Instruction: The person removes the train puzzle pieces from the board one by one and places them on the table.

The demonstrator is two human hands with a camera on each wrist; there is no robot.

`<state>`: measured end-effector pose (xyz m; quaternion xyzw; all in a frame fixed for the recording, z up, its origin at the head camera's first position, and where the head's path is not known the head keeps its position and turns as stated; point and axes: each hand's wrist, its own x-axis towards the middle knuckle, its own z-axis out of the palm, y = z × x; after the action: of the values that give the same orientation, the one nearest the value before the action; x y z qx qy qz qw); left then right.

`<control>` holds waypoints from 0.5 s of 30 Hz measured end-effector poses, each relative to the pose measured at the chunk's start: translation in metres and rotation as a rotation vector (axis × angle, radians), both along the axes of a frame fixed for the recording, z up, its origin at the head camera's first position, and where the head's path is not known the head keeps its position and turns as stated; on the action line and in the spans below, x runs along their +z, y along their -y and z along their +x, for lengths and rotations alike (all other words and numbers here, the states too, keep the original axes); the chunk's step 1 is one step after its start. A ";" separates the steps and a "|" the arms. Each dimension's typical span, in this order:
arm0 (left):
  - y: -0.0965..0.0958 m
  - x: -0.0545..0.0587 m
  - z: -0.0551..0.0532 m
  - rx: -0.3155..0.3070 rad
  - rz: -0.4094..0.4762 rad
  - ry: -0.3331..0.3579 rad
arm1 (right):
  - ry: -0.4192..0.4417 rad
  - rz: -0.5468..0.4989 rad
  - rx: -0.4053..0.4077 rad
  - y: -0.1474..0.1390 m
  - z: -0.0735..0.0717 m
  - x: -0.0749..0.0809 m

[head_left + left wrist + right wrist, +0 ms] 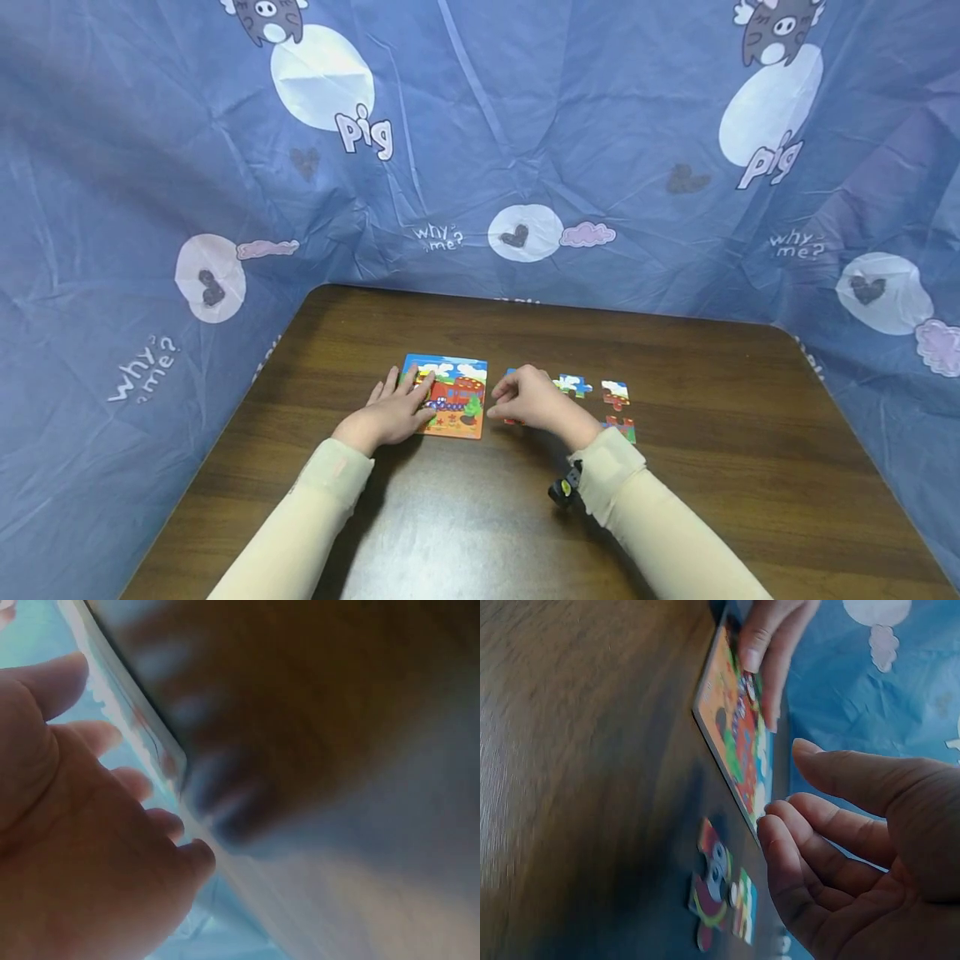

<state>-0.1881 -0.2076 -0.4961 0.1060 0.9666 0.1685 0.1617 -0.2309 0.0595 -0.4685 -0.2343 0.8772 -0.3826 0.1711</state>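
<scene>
My left hand (392, 414) rests with spread fingers on the left part of a square picture puzzle board (459, 396), which shows a red vehicle, clouds and a green bush. Just right of the board, my right hand (534, 402) hovers over loose puzzle pieces and partly covers them. In the right wrist view its thumb and bent fingers (784, 847) are apart, with nothing visible between them. Below that hand lie a puzzle piece with a cartoon eye (715, 874) and a smaller-looking puzzle piece (745, 906). The left wrist view is blurred.
More loose pieces lie to the right: a sky-blue piece (573, 384), a white-and-red piece (615, 392) and a red-and-green piece (626, 431). All are on a brown wooden table (720, 500). A blue printed cloth (465, 150) hangs around the table's back and sides.
</scene>
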 end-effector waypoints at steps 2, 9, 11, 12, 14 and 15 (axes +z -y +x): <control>0.004 -0.001 -0.002 0.018 0.004 0.008 | -0.012 -0.001 0.006 0.007 -0.001 -0.003; 0.015 -0.014 -0.009 0.060 0.048 0.029 | -0.056 0.026 0.053 0.037 -0.001 -0.013; 0.017 -0.017 -0.010 0.063 0.042 0.028 | -0.093 0.059 0.069 0.046 -0.001 -0.015; 0.017 -0.017 -0.010 0.065 0.035 0.030 | -0.113 0.075 0.079 0.050 -0.001 -0.016; 0.018 -0.019 -0.010 0.067 0.028 0.036 | -0.163 0.110 0.095 0.058 -0.001 -0.019; 0.018 -0.020 -0.010 0.069 0.026 0.042 | -0.189 0.130 0.101 0.062 -0.001 -0.021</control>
<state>-0.1981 -0.2254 -0.5156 0.0713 0.9637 0.1889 0.1745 -0.2319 -0.0023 -0.4896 -0.3019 0.8994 -0.2920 0.1214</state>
